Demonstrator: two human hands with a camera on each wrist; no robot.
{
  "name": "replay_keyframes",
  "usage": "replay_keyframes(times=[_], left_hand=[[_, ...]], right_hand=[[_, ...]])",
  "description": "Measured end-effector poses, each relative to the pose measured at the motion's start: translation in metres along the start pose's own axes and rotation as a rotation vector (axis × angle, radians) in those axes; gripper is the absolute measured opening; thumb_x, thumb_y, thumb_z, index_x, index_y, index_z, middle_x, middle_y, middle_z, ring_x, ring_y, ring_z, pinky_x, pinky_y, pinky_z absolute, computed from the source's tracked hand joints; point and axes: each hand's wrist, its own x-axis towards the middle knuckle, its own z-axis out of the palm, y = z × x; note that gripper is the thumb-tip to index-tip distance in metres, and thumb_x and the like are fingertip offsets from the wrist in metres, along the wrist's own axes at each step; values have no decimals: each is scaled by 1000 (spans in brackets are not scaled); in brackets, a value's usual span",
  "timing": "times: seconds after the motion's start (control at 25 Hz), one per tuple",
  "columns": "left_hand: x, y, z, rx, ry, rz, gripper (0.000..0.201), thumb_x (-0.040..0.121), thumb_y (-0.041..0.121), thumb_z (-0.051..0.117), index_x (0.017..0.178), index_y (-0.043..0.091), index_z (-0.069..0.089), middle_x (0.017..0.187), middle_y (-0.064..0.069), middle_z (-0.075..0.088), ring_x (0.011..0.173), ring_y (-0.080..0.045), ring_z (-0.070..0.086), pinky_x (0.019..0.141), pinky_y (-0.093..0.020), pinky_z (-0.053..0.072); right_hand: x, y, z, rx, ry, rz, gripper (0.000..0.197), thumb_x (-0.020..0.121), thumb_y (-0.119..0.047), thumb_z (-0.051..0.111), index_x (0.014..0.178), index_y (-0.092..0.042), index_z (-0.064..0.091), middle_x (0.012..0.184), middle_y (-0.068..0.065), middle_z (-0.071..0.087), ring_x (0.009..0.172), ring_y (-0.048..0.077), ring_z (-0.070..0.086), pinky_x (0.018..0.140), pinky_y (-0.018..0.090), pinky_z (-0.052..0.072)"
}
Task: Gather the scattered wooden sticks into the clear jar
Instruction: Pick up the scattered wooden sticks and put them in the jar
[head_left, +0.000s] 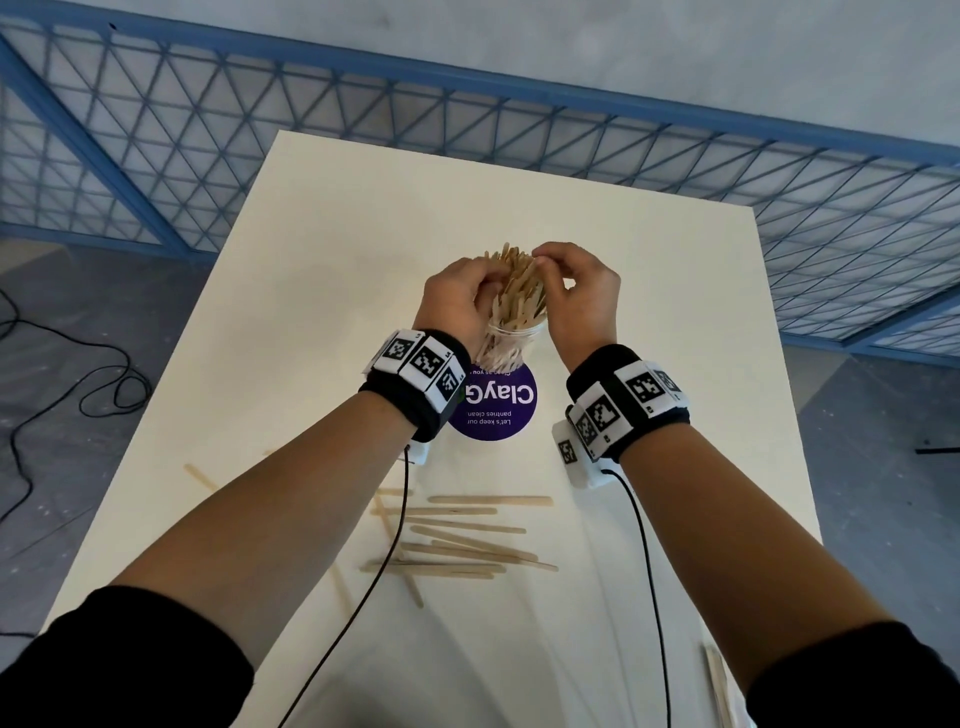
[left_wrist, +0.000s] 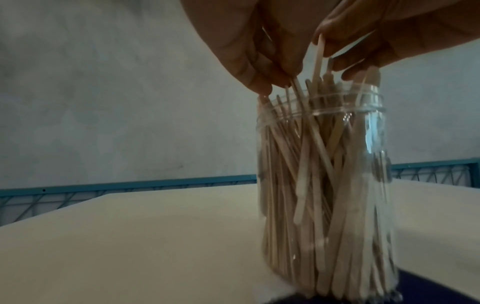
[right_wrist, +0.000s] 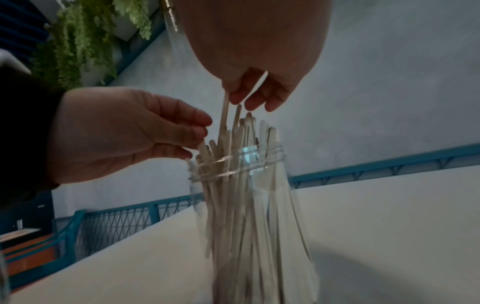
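Hands (head_left: 457, 306) (head_left: 582, 296) pinching sticks (head_left: 519, 291), jar (head_left: 511, 343)

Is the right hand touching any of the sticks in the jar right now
Touching. The right wrist view shows the right hand pinching the top of one raised stick that stands in the clear jar.

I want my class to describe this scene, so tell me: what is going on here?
A person is filling a clear jar with wooden sticks. The right hand pinches one stick above the packed bundle, and the left hand fingers the stick tops at the rim. The jar stands on a purple round sticker on the white table. Several loose sticks lie nearer the person.
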Motion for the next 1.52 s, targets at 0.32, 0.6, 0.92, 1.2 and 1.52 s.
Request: replay_keyframes(times=[0.32,0.6,0.92,1.2,1.52], left_hand=[[6,5,-1,159,-121,-76,23,87,8,55,105,11,70,98,-11,73,89,-21,65,73,-14,42],[-28,-2,-26,175,-43,37,33,82,2,52,113,5,63,118,-17,58,107,-25,58,92,-14,36],[-146,-64,-87,671,-312,-463,40,87,18,56,127,19,52,147,-11,30,135,-33,29,108,-42,31],[-203,-99,-110,757,-334,-869,52,89,36,46,133,11,34,147,-24,20,135,-44,21,109,-51,31],[-208,-77,-93,629,-379,-669,30,88,5,47,116,1,56,127,-17,48,124,-34,42,102,-38,41]], right_hand=[[3,9,7,-216,-253,-34,17,81,-3,58,86,1,74,106,13,66,94,23,64,88,37,52],[-42,-5,-8,-342,-85,-301,26,83,-8,50,100,-1,69,106,16,64,103,30,58,89,26,44],[-193,18,-11,-776,-1053,32,79,74,-48,68,139,-19,35,147,0,34,134,22,31,108,39,30],[-237,18,1,-888,-975,-25,68,81,-37,63,140,-19,32,145,1,35,131,24,34,107,39,29],[-243,22,-5,-857,-850,146,33,91,-11,49,124,-11,48,121,10,54,110,29,47,91,37,39]])
